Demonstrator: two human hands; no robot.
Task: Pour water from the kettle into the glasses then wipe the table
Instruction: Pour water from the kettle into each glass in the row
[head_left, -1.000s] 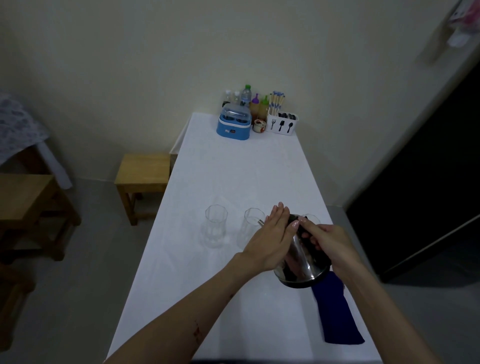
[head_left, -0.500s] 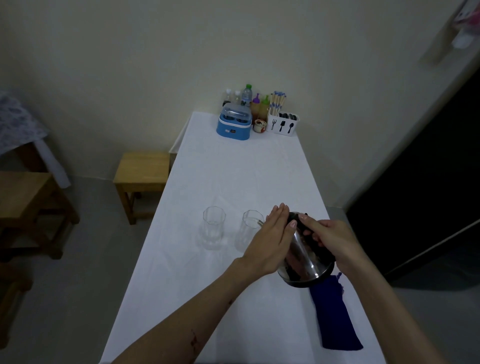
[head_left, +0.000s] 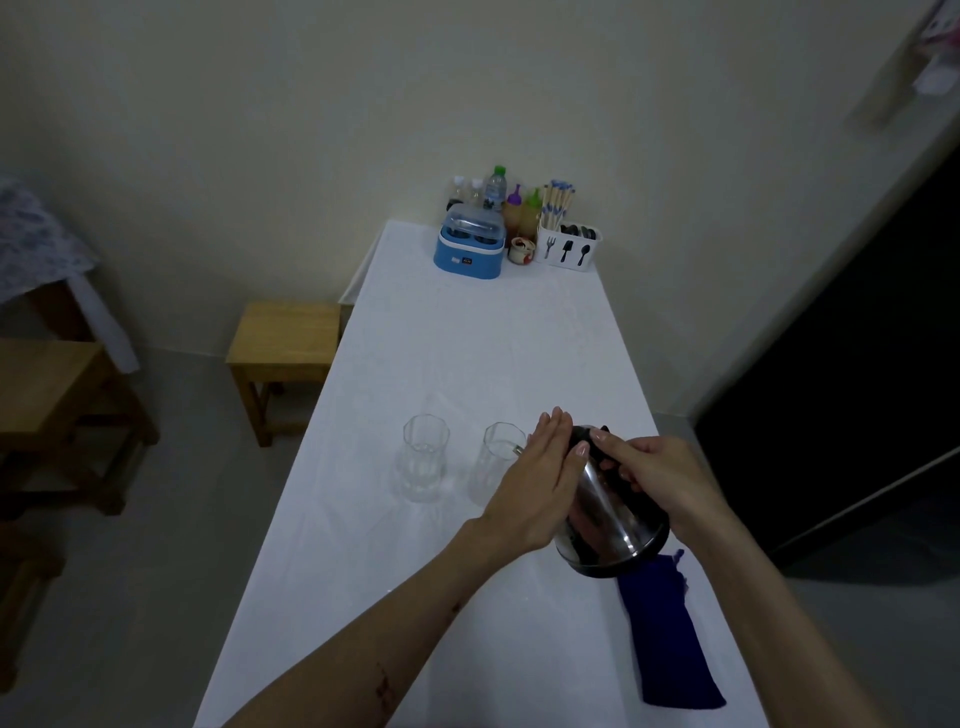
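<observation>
Near the table's (head_left: 467, 338) right edge, the right hand (head_left: 660, 478) gripped the tilted kettle (head_left: 608, 525) while the left hand (head_left: 540, 483) pressed flat against its side, spout apparently reaching leftward over the nearer glass (head_left: 496, 462).

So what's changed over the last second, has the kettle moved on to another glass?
The kettle has shifted left, from a glass at the far right, now hidden, to the middle glass, spout at its rim. Same grips throughout: right hand on the handle, left hand flat against the side. The left glass and blue cloth stayed put.
</observation>
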